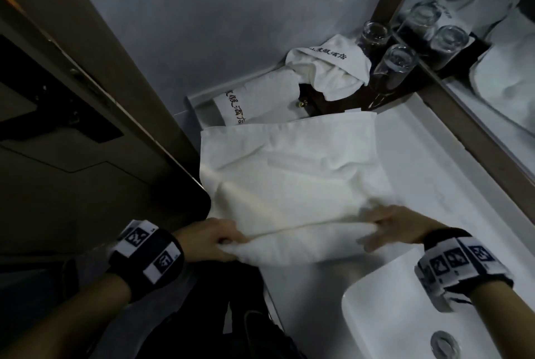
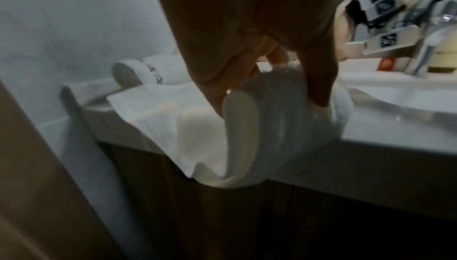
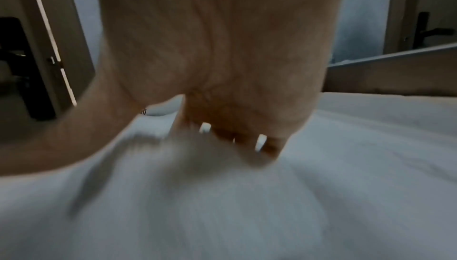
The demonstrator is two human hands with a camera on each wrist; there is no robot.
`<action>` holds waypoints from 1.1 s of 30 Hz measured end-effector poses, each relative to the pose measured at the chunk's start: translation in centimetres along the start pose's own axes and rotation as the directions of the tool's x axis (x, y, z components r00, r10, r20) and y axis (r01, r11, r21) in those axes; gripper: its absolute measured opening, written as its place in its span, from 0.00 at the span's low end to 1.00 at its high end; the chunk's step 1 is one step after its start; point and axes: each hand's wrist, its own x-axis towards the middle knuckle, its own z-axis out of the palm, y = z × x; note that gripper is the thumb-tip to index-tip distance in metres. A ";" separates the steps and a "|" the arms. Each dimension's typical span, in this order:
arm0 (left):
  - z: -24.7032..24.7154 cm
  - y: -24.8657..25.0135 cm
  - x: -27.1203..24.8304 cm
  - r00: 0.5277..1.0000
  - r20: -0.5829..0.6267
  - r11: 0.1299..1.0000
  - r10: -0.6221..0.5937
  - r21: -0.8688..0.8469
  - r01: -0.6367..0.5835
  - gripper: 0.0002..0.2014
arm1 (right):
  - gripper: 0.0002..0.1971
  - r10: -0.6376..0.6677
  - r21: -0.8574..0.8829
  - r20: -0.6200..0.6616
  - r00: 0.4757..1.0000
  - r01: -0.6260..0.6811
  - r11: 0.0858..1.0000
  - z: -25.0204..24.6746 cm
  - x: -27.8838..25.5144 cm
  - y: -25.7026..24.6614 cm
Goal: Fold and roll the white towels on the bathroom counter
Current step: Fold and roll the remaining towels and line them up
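White and smooth, the surface (image 1: 428,173) fills the corner of a dim bathroom, and the basin (image 1: 376,315) sits at its near end, just beside the right wrist.

Nearest to the person, the flat towel (image 1: 289,162) lies spread on the surface, with its left part hanging a little over the front edge. Its near edge is turned into a first thick roll. The left hand (image 1: 208,238) has a narrow grip, thumb and fingers curled around the left end of this roll. The right hand (image 1: 390,224) lies on the right end; the wrist view is blurred, but its fingers seem to bend into the cloth and hold it. So I judge the rolling of this towel has just begun, and most of its length is not yet rolled.

Farther back, a rolled towel (image 1: 246,101) with dark letters lies against the wall, which looks finished. Beside it, a crumpled towel (image 1: 327,69) rests on a dark wooden box (image 1: 324,101), probably not yet folded. Two glasses (image 1: 393,69) stand just right of it, near the mirror (image 1: 492,69), and the roll will travel toward the box and glasses, so space there is tight.
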 end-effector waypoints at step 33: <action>-5.8 2.7 12.9 0.703 -0.709 0.955 -0.055 0.168 0.244 0.30 | 0.26 -0.088 0.039 -0.733 0.675 0.170 0.985 -7.1 7.3 -2.2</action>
